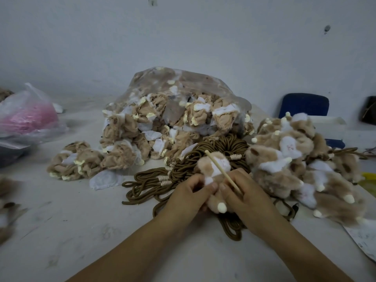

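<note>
- Item under work: one small tan-and-white plush toy [207, 166], held just above the tabletop [81, 231] at centre, over a heap of brown cords [183, 174].
- Left hand [187, 198]: grip closed on the toy's lower white part, thumb on top and fingers curled beneath.
- Right hand [244, 198]: grip closed on the toy's other side, with a thin wooden stick [223, 171] trapped along the fingers. The stick lies slantwise across the toy's front, tip pointing away from the person.
- Handling, judged: the toy looks very light, soft and easily squashed. The pile fabric gives good friction, so slipping is unlikely. Nothing about it seems fragile, though the seams and the small cream tip at the bottom could pull loose under a hard tug.
- Recommended hold: pinch the body with both thumbs near the middle, not by the small cream tip.
- The stick looks stiff and slender; hold it close to the toy for control.
- Surroundings: a clear plastic bag [183, 88] of limp plush skins behind, and a pile of finished plush toys [295, 155] at right.
</note>
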Motion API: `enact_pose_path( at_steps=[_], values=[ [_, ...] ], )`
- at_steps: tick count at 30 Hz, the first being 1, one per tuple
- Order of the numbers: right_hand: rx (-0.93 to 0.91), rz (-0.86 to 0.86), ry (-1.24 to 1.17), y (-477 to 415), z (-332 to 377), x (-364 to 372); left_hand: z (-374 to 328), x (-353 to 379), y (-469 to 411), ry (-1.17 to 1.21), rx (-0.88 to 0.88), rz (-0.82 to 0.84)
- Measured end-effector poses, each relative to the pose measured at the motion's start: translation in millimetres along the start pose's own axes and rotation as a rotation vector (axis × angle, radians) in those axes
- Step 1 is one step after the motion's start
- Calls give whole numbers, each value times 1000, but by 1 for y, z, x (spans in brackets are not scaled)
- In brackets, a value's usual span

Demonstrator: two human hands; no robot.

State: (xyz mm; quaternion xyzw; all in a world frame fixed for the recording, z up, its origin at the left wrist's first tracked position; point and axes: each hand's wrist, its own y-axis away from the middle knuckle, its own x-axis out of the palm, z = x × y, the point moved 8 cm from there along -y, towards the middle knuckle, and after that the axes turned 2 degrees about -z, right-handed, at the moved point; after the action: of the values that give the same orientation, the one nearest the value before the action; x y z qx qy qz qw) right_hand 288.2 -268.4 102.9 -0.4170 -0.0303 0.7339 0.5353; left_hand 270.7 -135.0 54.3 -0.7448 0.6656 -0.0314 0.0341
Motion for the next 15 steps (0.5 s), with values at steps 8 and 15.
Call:
enact_pose_path(
  at_steps=[8, 15],
  values=[
    [154, 54, 17, 2, -9, 12, -3, 2, 1, 25, 22, 8],
    [106, 52, -116, 2, -7, 10, 1, 10, 1, 388, -85, 90]
  ],
)
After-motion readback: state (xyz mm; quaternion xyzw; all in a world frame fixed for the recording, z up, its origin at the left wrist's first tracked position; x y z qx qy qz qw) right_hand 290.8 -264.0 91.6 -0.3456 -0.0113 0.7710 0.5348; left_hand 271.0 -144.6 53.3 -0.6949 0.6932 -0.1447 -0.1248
